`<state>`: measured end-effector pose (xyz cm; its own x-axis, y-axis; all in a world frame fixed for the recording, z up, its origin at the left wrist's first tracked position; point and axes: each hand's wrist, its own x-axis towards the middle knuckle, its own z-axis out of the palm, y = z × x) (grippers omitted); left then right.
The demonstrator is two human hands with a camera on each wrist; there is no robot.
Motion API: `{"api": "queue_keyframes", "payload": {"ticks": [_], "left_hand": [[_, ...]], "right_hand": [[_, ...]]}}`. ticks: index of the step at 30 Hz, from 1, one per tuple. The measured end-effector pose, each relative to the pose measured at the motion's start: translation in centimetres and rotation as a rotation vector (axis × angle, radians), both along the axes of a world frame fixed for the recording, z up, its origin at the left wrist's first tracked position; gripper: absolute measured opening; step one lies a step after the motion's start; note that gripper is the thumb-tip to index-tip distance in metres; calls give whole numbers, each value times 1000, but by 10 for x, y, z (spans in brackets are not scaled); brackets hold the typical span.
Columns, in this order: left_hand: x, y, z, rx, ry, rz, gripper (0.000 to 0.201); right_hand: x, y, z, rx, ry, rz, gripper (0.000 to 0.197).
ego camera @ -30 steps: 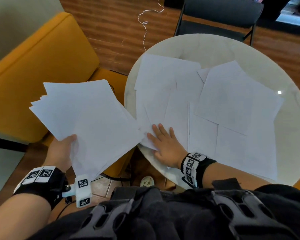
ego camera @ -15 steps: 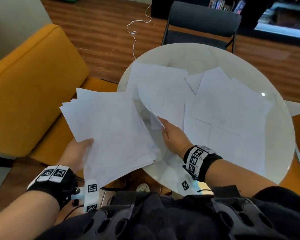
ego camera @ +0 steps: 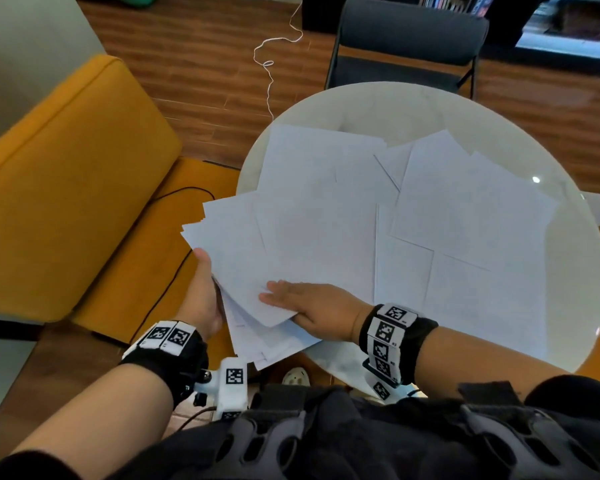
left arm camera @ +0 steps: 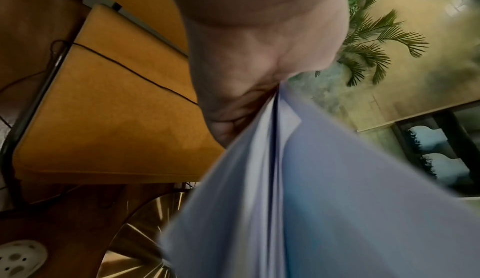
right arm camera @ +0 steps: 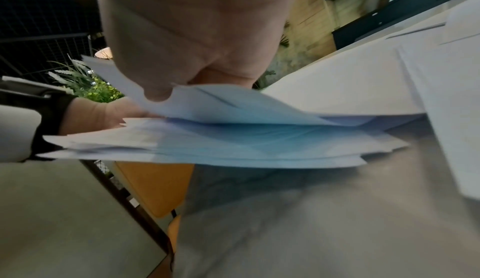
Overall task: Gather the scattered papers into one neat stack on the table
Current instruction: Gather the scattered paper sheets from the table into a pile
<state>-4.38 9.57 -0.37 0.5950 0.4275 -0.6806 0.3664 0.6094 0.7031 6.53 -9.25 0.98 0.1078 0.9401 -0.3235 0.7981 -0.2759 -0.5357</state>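
Several white papers [ego camera: 465, 220] lie scattered and overlapping on the round white table [ego camera: 361, 105]. My left hand [ego camera: 201, 299] grips a fanned bundle of papers [ego camera: 229, 244] by its left side, at the table's near-left rim. In the left wrist view the bundle [left arm camera: 298, 179] sits between thumb and fingers. My right hand [ego camera: 305, 306] pinches one sheet [ego camera: 257, 299] lying on top of the bundle, thumb above and fingers beneath. The right wrist view shows the thumb pressing that sheet [right arm camera: 221, 105] above the bundle [right arm camera: 207, 148].
A yellow sofa [ego camera: 66, 185] stands left of the table with a black cable [ego camera: 174, 271] across its seat. A dark chair [ego camera: 406, 39] stands behind the table. A white cord [ego camera: 267, 64] lies on the wooden floor. A white shoe [ego camera: 295, 375] shows below the table edge.
My left hand carried the bundle rightward from over the sofa to the table rim. My right hand went from lying flat on the papers to lifting one sheet onto the bundle.
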Motion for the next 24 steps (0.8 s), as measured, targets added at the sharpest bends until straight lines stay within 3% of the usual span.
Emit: {"api": "queue_keyframes", "payload": {"ticks": [3, 7, 9, 11, 13, 15, 18, 24], "left_hand": [[-1, -4, -5, 25, -12, -26, 42], [-8, -1, -25, 147, 84, -80, 40], [-10, 3, -27, 161, 102, -76, 39], [-14, 9, -30, 177, 98, -72, 37], [-18, 13, -27, 191, 74, -87, 32], [-21, 15, -22, 191, 56, -91, 28], [-25, 17, -15, 185, 39, -95, 23], [-27, 18, -15, 125, 64, -62, 22]], "right_hand": [[-1, -2, -3, -88, 39, 34, 53], [6, -8, -1, -135, 84, -16, 66], [20, -11, -5, -30, 47, -187, 73], [42, -14, -15, 93, -27, -489, 75], [67, -19, -23, 69, -62, -824, 84], [90, -25, -28, -57, -35, -1015, 97], [106, -29, -33, -183, -60, -1005, 103], [97, -21, -38, -258, -126, -857, 98]]}}
